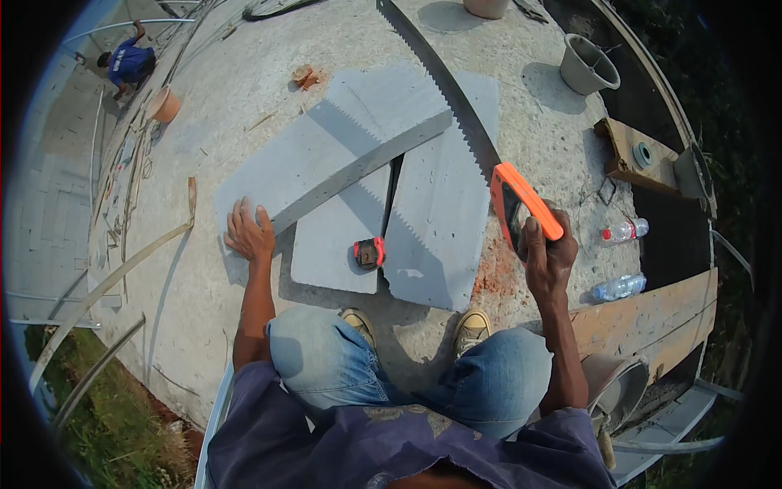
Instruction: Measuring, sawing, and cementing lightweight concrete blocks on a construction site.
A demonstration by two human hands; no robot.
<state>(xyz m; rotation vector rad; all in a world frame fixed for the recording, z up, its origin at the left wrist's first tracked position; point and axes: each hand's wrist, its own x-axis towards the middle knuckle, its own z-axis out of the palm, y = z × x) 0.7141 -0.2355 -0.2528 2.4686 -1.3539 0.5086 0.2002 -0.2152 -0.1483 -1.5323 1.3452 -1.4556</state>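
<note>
Atop the upper block, left fingers spread; right fingers grip a saw.

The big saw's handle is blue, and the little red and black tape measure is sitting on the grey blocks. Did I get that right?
Not quite: the handle of the saw is orange, not blue, as the head view shows. The red and black tape measure is sitting on the grey blocks, just as you said.
</note>
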